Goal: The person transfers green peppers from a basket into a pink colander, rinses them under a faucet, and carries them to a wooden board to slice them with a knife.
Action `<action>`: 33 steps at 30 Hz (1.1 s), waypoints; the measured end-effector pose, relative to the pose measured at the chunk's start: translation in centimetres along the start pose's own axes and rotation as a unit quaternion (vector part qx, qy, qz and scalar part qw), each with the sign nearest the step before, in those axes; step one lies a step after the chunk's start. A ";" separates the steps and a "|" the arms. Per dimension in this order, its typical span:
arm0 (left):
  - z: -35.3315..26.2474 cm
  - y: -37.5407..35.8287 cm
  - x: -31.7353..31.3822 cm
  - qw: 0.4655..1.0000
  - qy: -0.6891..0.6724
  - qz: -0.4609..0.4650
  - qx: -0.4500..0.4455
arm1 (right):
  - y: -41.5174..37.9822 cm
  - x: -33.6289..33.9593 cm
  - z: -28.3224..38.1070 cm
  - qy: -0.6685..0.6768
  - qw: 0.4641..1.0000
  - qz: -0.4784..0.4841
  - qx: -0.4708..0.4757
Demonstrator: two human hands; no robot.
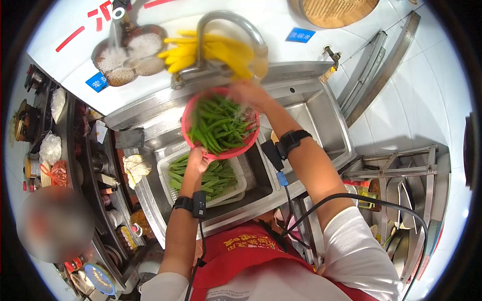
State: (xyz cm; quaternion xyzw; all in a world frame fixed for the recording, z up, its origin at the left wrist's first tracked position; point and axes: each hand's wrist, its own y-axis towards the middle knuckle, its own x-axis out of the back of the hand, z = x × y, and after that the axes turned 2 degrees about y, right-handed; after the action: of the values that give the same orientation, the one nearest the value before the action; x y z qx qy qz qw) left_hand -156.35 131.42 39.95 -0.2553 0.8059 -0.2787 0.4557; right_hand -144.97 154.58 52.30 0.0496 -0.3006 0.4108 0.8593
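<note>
A red plastic basin [253,141] full of long green chili peppers [221,123] is held over the left bowl of the steel sink, partly above a white basket. My left hand [199,159] grips the basin's near rim, fingers closed around it. At the far right rim is my right hand [247,95], smeared by motion; whether its fingers hold the rim cannot be made out. Below the basin, the white plastic basket [163,173] contains cut green vegetable pieces [213,183]. A curved metal faucet [228,17] rises just behind the basin.
Yellow rubber gloves [221,50] lie behind the faucet. A second sink bowl [314,120] is to the right. A cloth [135,169] rests on the left sink edge. Shelves with jars and bags stand left; a metal rack [396,165] stands right. Cables hang from both wrists.
</note>
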 end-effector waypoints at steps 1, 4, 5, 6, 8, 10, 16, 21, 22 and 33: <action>0.0 -0.3 -0.2 1.000 -0.009 0.007 -0.005 | -0.4 -0.1 0.2 0.165 0.984 0.028 -0.066; 0.6 -0.3 -0.3 0.999 -0.017 0.029 -0.022 | -0.2 -0.6 1.4 0.356 0.926 -0.014 -0.126; 0.9 -0.5 -0.3 0.998 -0.016 0.042 -0.032 | -0.1 -1.0 1.5 0.389 0.909 -0.083 -0.123; 1.2 -0.8 -0.3 0.999 -0.016 0.041 -0.031 | -0.3 -1.1 1.4 0.390 0.908 -0.083 -0.125; 2.0 -1.3 -0.6 0.998 -0.039 0.015 -0.047 | -0.5 -0.5 1.9 0.340 0.933 -0.070 -0.091; 2.9 -2.0 -0.9 0.998 -0.040 0.019 -0.048 | -1.3 0.0 2.7 0.375 0.920 -0.037 -0.106; 4.9 -3.6 -1.1 0.997 0.007 0.054 -0.048 | -1.9 0.6 3.0 0.334 0.938 -0.005 -0.097; 5.1 -5.1 -2.2 0.995 0.002 0.070 -0.072 | -1.6 0.5 2.1 0.211 0.974 -0.064 -0.048; 5.1 -5.1 -2.3 0.994 0.014 0.069 -0.078 | -1.6 0.3 1.8 0.235 0.971 -0.035 -0.032; 4.7 -4.6 -2.8 0.995 0.020 0.051 -0.087 | -3.5 2.4 6.2 0.134 0.971 -0.073 -0.185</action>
State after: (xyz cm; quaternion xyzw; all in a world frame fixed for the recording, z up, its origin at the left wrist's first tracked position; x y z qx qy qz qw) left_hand -150.29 128.99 42.69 -0.2468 0.8479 -0.1891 0.4294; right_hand -144.20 151.85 59.30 -0.1437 -0.2495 0.2867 0.9137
